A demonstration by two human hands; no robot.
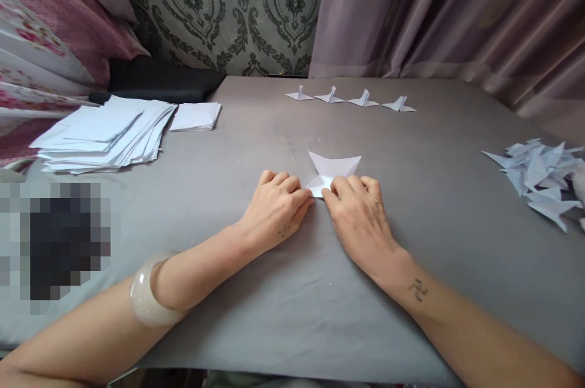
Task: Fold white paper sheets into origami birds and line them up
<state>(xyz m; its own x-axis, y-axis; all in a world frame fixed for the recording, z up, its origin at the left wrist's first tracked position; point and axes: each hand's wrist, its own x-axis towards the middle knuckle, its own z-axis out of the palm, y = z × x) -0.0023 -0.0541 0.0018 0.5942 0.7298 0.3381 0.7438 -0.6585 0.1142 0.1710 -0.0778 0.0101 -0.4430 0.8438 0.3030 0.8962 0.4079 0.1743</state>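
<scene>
A partly folded sheet of white paper (336,166) lies on the grey cloth-covered table in front of me, its far edge spreading into two pointed corners. My left hand (282,198) pinches its near left corner between thumb and curled fingers. On its near right part, my right hand (355,208) is closed, with thumb and fingers pressing the paper. The near right edge is hidden under that hand.
Several folded paper figures (364,98) stand in a row at the back. To the left lie a large stack of white sheets (103,135) and a smaller stack (195,116). A heap of folded paper pieces (539,169) is at the right edge. A blurred-out dark patch covers the left front.
</scene>
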